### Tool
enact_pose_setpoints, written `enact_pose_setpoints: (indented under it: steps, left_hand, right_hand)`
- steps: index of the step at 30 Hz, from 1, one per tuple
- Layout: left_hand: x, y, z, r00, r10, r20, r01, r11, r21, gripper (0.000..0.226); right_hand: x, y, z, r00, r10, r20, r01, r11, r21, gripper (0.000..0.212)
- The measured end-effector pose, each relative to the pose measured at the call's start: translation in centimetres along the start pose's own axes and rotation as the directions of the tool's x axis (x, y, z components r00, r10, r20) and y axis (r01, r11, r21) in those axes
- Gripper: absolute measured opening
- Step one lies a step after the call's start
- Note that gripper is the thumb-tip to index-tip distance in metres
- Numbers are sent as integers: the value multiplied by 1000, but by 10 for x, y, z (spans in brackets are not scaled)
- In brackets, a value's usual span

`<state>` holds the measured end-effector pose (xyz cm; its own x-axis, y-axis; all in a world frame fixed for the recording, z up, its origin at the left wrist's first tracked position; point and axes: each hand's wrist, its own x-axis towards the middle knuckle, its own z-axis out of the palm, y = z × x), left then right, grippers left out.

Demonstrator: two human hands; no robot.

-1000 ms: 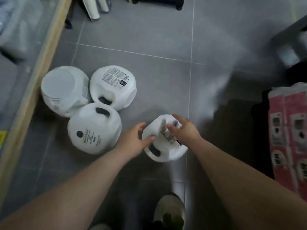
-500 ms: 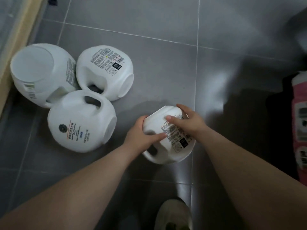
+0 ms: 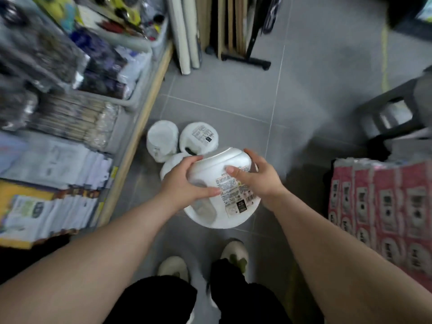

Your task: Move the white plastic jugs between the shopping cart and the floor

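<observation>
Floor (image 3: pixel 233 94): grey tiles with pale grout lines; it carries everything below.
Shelf unit (image 3: pixel 131 146): runs along the floor's left edge with a pale wooden front edge, stacked with packets, papers and clear bins, much of it blurred.
Pink packs (image 3: pixel 383 206): a block of pink wrapped packs at the floor's right edge, printed with repeated labels.
Dark frame (image 3: pixel 385 115): a dark, blurred structure by the far right edge, beyond the pink packs; what it is cannot be told.
Boards (image 3: pixel 224 24): leaning upright at the floor's far edge, beside white rolls and a black stand foot.
Held jug (image 3: pixel 222 183): white plastic, lifted clear of the floor between both hands, tipped so its printed label faces up and its handle opening shows low on the left.
Floor jugs (image 3: pixel 198 136): three more white jugs lie touching one another near the shelf's front edge, just beyond the held jug; the nearest is mostly hidden behind the left hand.
Left hand (image 3: pixel 180 183): clasps the held jug's left side, thumb laid across the front.
Right hand (image 3: pixel 259 178): clasps the jug's right side, thumb resting on the label.
Shoes (image 3: pixel 173 265): two pale shoes at the floor's near edge, below dark trouser legs.
</observation>
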<state>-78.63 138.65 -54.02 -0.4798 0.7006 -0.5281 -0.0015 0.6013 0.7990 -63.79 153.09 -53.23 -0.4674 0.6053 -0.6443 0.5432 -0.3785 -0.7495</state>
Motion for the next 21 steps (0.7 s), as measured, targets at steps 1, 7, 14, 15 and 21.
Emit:
enact_pose_setpoints:
  steps: [1, 7, 14, 15, 21]
  left_hand:
    - [-23, 22, -21, 1000, 18, -12, -18, 1000, -7, 95]
    - [-154, 116, -146, 991, 81, -108, -75, 995, 58, 89]
    - [-263, 136, -236, 935, 108, -337, -90, 994, 68, 92]
    - [-275, 134, -242, 921, 108, -374, -90, 994, 65, 92]
    - [-351, 125, -260, 791, 40, -610, -96, 994, -59, 83]
  right_hand:
    - [-23, -27, 7, 1000, -15, 18, 15, 1000, 10, 91]
    - [-146, -153, 66, 986, -89, 139, 86, 996, 29, 77]
    - [-222, -227, 141, 917, -209, 340, 224, 974, -7, 86]
    - [-228, -234, 150, 901, -222, 371, 248, 969, -22, 83]
    - [-255, -266, 198, 770, -295, 566, 437, 890, -131, 74]
